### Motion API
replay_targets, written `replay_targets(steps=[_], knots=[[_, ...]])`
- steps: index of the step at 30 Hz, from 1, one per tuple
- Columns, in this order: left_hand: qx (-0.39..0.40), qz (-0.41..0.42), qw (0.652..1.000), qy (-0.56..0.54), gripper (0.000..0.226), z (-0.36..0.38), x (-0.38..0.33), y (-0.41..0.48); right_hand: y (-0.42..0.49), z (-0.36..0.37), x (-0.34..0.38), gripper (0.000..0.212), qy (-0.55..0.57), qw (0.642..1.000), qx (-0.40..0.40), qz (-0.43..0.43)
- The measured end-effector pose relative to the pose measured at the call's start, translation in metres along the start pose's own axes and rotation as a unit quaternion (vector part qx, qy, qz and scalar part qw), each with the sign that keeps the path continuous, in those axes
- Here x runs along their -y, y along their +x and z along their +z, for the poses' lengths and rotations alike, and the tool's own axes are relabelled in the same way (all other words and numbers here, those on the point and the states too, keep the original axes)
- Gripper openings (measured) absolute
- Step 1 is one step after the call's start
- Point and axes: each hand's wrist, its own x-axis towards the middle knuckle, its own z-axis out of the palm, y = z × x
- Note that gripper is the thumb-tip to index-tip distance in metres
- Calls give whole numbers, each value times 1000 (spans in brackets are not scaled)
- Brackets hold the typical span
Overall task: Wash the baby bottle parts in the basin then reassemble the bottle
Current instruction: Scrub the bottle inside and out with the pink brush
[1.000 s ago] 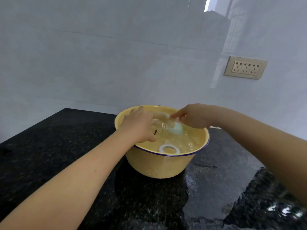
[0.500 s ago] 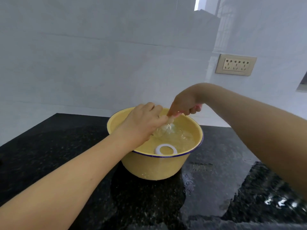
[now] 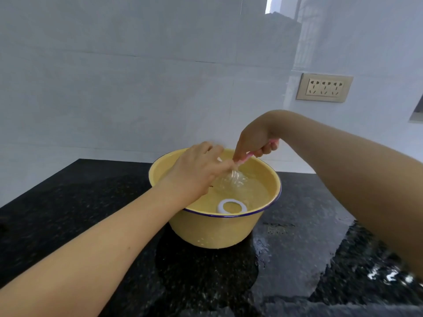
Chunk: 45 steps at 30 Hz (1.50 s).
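Gripping the clear bottle (image 3: 231, 182), my left hand (image 3: 196, 172) reaches in over the left rim of the yellow basin (image 3: 217, 232), fingers curled round the body. The bottle is inside the basin, partly in the water. Its long axis seems to run from my palm toward the right, tilted, with the upper end toward my right hand; motion blur keeps me from being sure. A dark mark on its wall near my palm is too blurred to read.

A white ring (image 3: 232, 206) lies flat in the water against the near wall, apart from the bottle.

My right hand (image 3: 254, 140) hangs above the far rim, fingers closed round a pink handle (image 3: 246, 157) that slants down-left to the bottle's upper end.

The basin stands on a black speckled counter (image 3: 68, 213), with bare dry stone to its left and front. To the right lies a wet patch (image 3: 297, 248). The counter's back edge meets the white wall (image 3: 137, 88); a socket (image 3: 324, 87) sits high on the right.
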Motion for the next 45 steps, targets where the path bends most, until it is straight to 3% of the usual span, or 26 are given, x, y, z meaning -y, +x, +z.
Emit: replay_targets(steps=[2,5,6,7,8,9,12,14,20,22,24,25,28,32,34,39,43,45], knots=[[96,-67,993,-13,81,-6,-1,-3,-8,-2,-1,36,-5,1000,-20,-9],[169,-154,971,-76,74,-6,-1,-6,-25,3,5,34,-13,998,-51,-31],[168,-177,964,-102,70,-6,0,-7,-28,7,6,29,-22,995,-83,-46],[170,-196,957,-129,67,-5,0,-7,-31,12,10,52,-31,992,-113,-48],[170,-211,951,-151,64,-5,1,-7,-35,16,12,25,-69,986,-141,-56],[174,-229,942,-170,63,-5,1,-7,-40,22,16,38,-98,977,-179,-63],[176,-286,913,-230,63,-5,3,-6,-54,38,16,45,-180,944,-266,-75],[160,-333,878,-305,59,-6,6,-5,-60,51,10,48,-159,926,-331,-89],[100,-454,673,-575,28,-14,13,-1,-44,91,-14,49,-133,846,-499,-133],[99,-475,562,-670,14,-20,13,2,-32,99,-24,50,-122,803,-563,-156],[107,-475,449,-749,20,-26,14,4,-25,106,-32,48,-106,772,-607,-158],[114,-469,410,-774,28,-27,15,4,-21,107,-38,48,-94,762,-621,-161],[129,-429,322,-834,41,-30,13,5,-12,108,-52,46,-64,737,-650,-176],[138,-395,238,-876,47,-31,2,9,-9,108,-61,44,-32,710,-679,-185],[158,-382,239,-879,51,-31,-4,14,-8,102,-57,45,-21,705,-683,-192],[194,-386,333,-838,46,-34,-12,21,-14,79,-47,48,-53,704,-672,-223],[149,-433,367,-810,47,-32,-6,21,-8,85,-52,45,-34,705,-673,-220],[116,-457,371,-800,42,-31,-3,21,-8,93,-49,45,17,733,-655,-184]])
